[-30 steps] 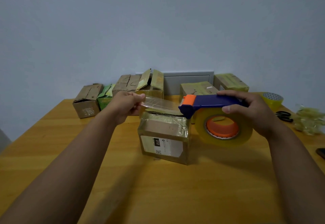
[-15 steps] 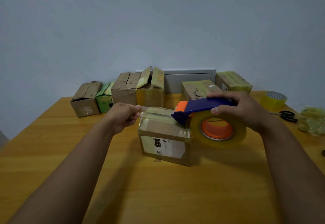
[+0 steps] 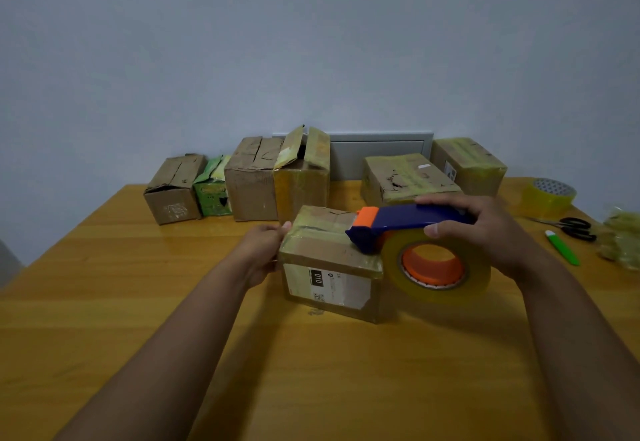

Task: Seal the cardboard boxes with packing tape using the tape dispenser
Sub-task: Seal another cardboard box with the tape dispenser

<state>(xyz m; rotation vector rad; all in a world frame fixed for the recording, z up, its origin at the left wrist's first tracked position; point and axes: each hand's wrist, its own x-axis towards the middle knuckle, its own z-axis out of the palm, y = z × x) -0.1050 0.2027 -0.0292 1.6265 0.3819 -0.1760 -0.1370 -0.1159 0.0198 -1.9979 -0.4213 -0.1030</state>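
A blue-and-orange tape dispenser (image 3: 408, 224) carries yellowish tape beside a brown cardboard box (image 3: 330, 267) on an orange-yellow wooden table (image 3: 104, 285).

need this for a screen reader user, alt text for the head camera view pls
A person's right hand holds a blue and orange tape dispenser against the top of a small cardboard box on a wooden table, while the left hand grips the box's left edge. More boxes line the wall behind.
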